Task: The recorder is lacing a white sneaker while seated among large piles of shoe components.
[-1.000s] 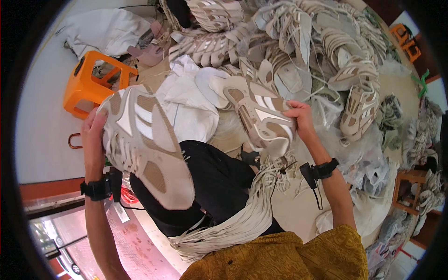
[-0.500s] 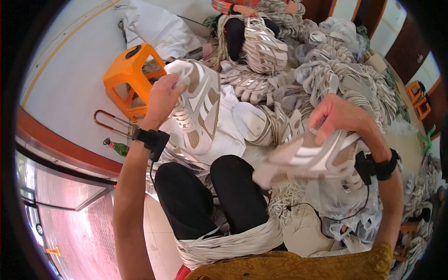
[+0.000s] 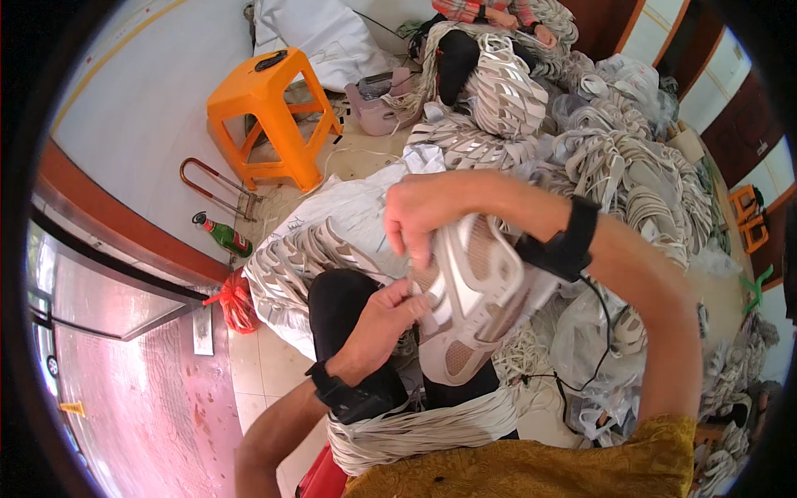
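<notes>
A beige and white sneaker upper (image 3: 471,319), without a sole, is tilted over my thighs. My left hand (image 3: 378,328) pinches its left edge between thumb and fingers. From above, my right hand (image 3: 423,217) reaches across and grips the upper close by, its fingertips slightly blurred. Across my lap lies a thick bundle of off-white laces (image 3: 423,436). Left of my knees, a row of similar uppers (image 3: 311,257) rests on a white sack (image 3: 353,199).
Ahead, a person in a plaid sleeve (image 3: 498,17) sits behind heaps of uppers (image 3: 502,91). An orange stool (image 3: 266,104), a green bottle (image 3: 224,234) and a red plastic bag (image 3: 235,303) stand at left. Clear plastic bags (image 3: 585,340) and loose laces (image 3: 523,357) lie at right.
My left hand has let go of a laced upper and come down to the other upper. My right hand has carried that upper leftward over my lap. The view has shifted.
</notes>
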The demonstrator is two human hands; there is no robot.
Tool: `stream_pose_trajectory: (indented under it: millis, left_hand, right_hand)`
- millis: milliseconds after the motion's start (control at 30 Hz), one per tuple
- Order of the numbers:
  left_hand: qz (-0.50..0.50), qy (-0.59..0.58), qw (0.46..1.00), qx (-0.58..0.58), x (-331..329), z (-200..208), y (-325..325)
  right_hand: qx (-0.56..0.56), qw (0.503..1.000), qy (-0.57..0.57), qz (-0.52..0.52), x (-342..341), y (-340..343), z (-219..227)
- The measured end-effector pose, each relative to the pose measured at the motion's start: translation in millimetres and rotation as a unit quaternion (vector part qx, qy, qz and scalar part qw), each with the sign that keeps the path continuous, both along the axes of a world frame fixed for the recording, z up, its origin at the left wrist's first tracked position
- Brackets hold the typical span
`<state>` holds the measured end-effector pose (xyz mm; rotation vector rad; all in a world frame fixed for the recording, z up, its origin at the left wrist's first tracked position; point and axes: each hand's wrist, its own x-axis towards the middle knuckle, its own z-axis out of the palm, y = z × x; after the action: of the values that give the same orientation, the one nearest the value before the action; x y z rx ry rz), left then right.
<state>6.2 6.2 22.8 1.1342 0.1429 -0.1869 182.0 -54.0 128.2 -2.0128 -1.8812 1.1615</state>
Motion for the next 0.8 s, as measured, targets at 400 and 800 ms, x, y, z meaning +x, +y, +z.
stream_pose_trajectory:
  millis: [400, 800]
  left_hand:
    - [0.144, 0.118, 0.955, -0.231, -35.2, -79.0, -11.8]
    - [0.097, -0.035, 0.797, 0.595, -38.0, -37.8, -23.5]
  right_hand:
    - [0.137, 0.766, 0.252, -0.576, -6.3, -127.3, -169.0]
    - [0.312, 0.634, 0.202, -0.678, -46.6, -102.8, -185.5]
